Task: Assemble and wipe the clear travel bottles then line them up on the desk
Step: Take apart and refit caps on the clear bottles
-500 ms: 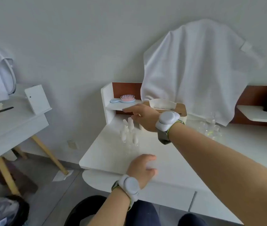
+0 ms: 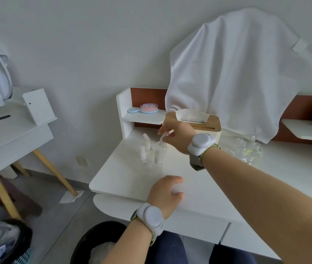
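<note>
My right hand (image 2: 178, 137) reaches over the counter (image 2: 199, 180), thumb and fingers pinching a small clear piece (image 2: 164, 135) above the cluster of clear bottles (image 2: 151, 152) standing near the counter's far left corner. My left hand (image 2: 165, 192) rests near the front edge, fingers loosely spread, holding nothing. More clear bottle parts (image 2: 250, 149) lie to the right, beside the tissue box (image 2: 193, 121).
</note>
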